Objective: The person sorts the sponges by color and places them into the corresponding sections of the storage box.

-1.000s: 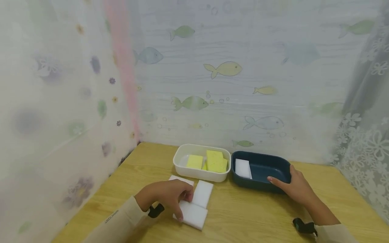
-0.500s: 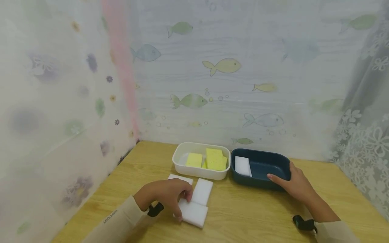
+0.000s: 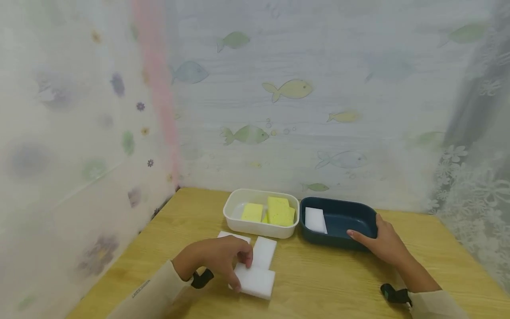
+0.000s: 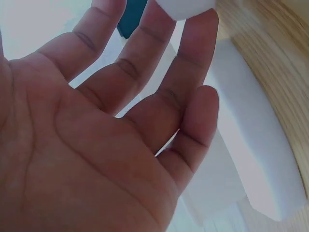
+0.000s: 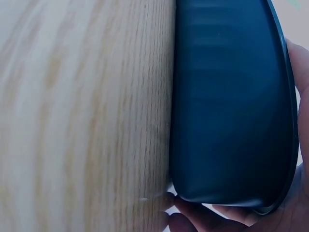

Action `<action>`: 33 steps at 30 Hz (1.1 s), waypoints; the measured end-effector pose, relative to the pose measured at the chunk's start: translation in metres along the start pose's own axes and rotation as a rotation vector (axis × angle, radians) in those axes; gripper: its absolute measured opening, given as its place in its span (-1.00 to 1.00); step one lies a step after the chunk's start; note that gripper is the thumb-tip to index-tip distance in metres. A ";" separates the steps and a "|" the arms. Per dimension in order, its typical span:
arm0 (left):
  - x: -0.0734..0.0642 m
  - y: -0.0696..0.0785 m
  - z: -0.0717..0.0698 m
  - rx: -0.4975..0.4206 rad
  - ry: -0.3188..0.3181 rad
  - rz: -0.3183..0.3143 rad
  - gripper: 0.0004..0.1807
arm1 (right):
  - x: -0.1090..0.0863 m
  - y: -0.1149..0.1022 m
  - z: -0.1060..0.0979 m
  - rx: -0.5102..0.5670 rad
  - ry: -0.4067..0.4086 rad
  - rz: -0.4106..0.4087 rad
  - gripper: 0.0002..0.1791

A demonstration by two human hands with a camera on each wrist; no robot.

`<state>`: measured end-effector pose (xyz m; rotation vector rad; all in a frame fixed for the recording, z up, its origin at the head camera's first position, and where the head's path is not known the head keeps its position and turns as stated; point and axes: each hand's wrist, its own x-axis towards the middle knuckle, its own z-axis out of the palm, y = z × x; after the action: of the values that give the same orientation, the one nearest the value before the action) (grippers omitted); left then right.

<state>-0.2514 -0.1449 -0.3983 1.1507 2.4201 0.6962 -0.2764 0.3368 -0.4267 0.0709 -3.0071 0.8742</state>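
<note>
My left hand pinches a white sponge block between thumb and fingers, at the front of the group. In the left wrist view a corner of white sponge shows at the fingertips. Behind it lie a second white sponge and a third white sponge, partly hidden by the hand. My right hand grips the right end of a dark blue container, thumb over the front rim. Inside that container, at its left end, sits one white sponge.
A white container holding several yellow sponges stands just left of the blue one. Both are on a wooden table near its back edge. Patterned curtains hang behind and along the sides.
The white sponge under my left hand has shifted slightly right and now overlaps the sponge behind it more. My right hand stays on the blue container. The head view has moved a little.
</note>
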 end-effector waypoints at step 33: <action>0.041 0.034 -0.017 0.096 0.087 0.094 -0.58 | -0.002 -0.001 0.002 -0.006 -0.005 0.023 0.46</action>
<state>-0.2643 -0.0987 -0.3693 1.3042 2.5093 0.6778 -0.2744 0.3353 -0.4280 0.0383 -3.0206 0.8682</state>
